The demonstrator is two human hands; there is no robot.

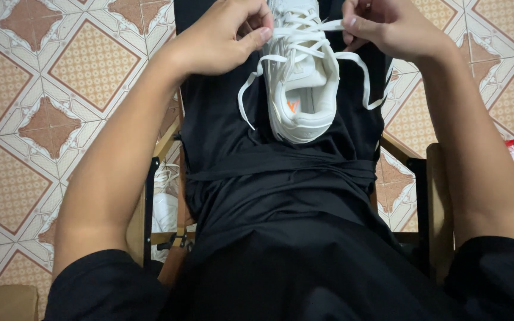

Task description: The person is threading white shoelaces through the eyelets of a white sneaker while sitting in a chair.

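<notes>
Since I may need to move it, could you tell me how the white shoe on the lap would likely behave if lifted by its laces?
The white shoe would probably dangle and swing, since its white laces hang in limp curves. It looks fairly light, resting on the black trousers without sinking in. The left hand and right hand pinch laces easily, so slipping seems unlikely.

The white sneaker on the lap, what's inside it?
Inside the white sneaker, a pale insole shows with an orange mark at the heel. Farther forward, the tongue and white laces cover the interior.
</notes>
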